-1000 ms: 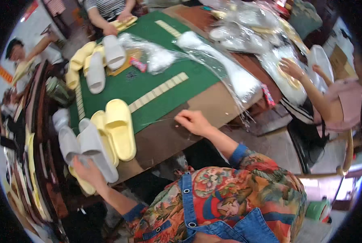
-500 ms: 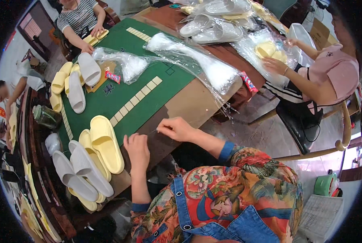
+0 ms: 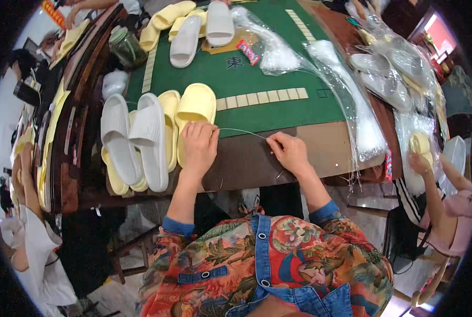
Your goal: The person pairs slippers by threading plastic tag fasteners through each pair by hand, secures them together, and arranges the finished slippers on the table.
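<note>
A thin clear plastic strand point(image 3: 244, 130) runs in a shallow arc between my two hands. My left hand point(image 3: 200, 145), fingers closed, holds its left end over the lower part of a yellow slipper point(image 3: 196, 103) and hides some of that slipper. Pinched in my right hand point(image 3: 290, 151), at the table's near side, is the other end. Beside my left hand, two grey slippers point(image 3: 152, 132) lie on top of more yellow ones point(image 3: 170, 105). Whether the strand passes through a slipper is hidden by my fingers.
Clear bags of white strands point(image 3: 370, 137) lie on the green table mat point(image 3: 267, 116) and its right edge. More slippers point(image 3: 185, 42) and a jar point(image 3: 126, 46) stand at the far left. On the right, a co-worker's hands point(image 3: 419, 162) handle bagged yellow slippers.
My view has swung toward the left side of the table. My left hand has come onto the yellow slipper, and the strand now shows clearly between my hands, which are farther apart.
</note>
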A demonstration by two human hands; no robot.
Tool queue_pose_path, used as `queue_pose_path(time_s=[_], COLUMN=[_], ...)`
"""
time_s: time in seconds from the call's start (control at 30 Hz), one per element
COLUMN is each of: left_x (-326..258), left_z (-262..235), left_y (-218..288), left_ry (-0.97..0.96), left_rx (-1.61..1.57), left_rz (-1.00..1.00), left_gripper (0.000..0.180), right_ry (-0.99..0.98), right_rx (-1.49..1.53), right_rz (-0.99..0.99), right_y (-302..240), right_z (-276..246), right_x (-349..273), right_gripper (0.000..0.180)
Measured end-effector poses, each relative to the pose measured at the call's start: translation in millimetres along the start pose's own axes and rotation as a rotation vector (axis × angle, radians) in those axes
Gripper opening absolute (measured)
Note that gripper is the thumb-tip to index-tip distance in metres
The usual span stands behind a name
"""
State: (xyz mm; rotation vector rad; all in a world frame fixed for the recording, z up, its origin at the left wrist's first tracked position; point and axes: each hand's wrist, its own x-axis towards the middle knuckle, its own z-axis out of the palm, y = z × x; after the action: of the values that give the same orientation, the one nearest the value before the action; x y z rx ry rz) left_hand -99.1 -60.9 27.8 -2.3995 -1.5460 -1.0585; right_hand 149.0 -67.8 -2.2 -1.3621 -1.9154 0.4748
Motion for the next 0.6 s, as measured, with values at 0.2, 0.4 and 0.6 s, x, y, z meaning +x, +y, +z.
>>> queue_pose_path(time_s=[0.2,0.4,0.6], left_x=[-16.0,-15.8,-20.4], left_z=[19.9,19.1,-37.7], left_y=[-3.8,5.7,-19.8], left_ry=[-0.011,-0.094,0.289], left_rx=[0.207,0.121,0.076], left_rz=[-0.312,-0.217,-0.285], left_gripper=[0.043,0.04,0.032], right_ry=[0.004,0.01,0.012], right_rx=[0.107,0.165,0.185], right_rz=[0.11,0.161,0.141], right_y=[3.8,2.3,9.9], right_z=[-3.2,-1.2,0.2], right_x=[3.7,3.9,0.0], right_gripper=[0.014,0.015,0.014])
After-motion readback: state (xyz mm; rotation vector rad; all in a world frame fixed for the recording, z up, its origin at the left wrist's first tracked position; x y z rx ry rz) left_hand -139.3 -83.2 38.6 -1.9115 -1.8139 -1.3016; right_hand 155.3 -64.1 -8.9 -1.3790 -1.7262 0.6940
